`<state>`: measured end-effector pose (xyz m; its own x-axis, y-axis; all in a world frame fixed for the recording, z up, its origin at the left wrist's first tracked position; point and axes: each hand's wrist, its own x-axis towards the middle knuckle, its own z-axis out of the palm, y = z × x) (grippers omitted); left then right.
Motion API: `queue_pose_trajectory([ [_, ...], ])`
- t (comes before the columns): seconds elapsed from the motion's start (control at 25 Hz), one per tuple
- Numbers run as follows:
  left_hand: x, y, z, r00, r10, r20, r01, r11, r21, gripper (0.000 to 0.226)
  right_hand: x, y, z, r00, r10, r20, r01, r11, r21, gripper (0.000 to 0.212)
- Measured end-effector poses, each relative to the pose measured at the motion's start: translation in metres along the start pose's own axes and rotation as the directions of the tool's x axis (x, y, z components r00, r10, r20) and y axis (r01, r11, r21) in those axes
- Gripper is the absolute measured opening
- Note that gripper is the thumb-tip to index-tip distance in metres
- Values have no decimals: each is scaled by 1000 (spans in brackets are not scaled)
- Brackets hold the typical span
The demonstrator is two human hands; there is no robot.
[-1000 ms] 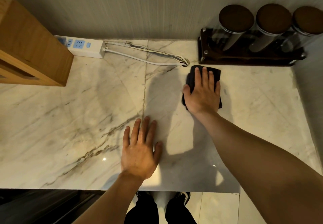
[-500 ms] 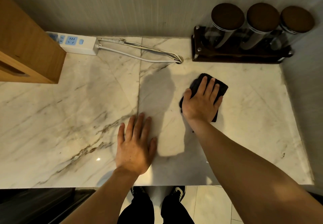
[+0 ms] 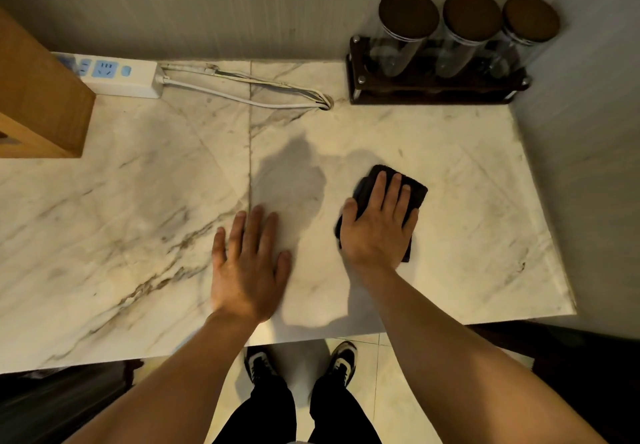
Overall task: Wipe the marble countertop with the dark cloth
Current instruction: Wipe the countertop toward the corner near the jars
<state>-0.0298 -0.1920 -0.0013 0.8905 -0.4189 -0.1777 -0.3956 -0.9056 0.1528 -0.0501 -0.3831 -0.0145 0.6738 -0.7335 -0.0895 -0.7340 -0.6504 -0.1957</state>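
The white marble countertop (image 3: 138, 221) with brown veins fills the middle of the head view. A folded dark cloth (image 3: 417, 189) lies on its right half. My right hand (image 3: 377, 228) presses flat on the cloth, fingers spread over it, covering most of it. My left hand (image 3: 247, 263) rests flat on the bare marble to the left of the cloth, palm down, fingers apart, holding nothing.
A wooden box (image 3: 38, 97) stands at the back left, with a white power strip (image 3: 117, 74) and its cables (image 3: 249, 91) beside it. A dark rack with three lidded glass jars (image 3: 436, 59) sits at the back right corner. A wall (image 3: 588, 166) borders the counter's right side.
My right hand has slid the cloth toward me and slightly right, away from the jar rack. My left hand has stayed flat on the marble.
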Motion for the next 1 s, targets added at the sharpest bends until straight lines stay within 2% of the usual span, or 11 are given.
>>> queue_pose_trajectory([
  [0.4,-3,-3,2,997,57,-45,-58,998,-38,63,-58,29,-5,998,-57,12,57,998,6,67],
  [0.64,-1,-1,-5,997,54,-52,-60,991,-120,58,-75,54,-9,980,-196,25,196,981,0,67],
  [0.8,-9,19,-11,990,94,-106,-107,987,-123,54,-75,83,-17,925,-372,74,376,926,-38,67],
  [1.0,-17,56,-7,989,136,-56,-142,982,-125,58,-62,115,-30,810,-572,128,582,810,-68,67],
])
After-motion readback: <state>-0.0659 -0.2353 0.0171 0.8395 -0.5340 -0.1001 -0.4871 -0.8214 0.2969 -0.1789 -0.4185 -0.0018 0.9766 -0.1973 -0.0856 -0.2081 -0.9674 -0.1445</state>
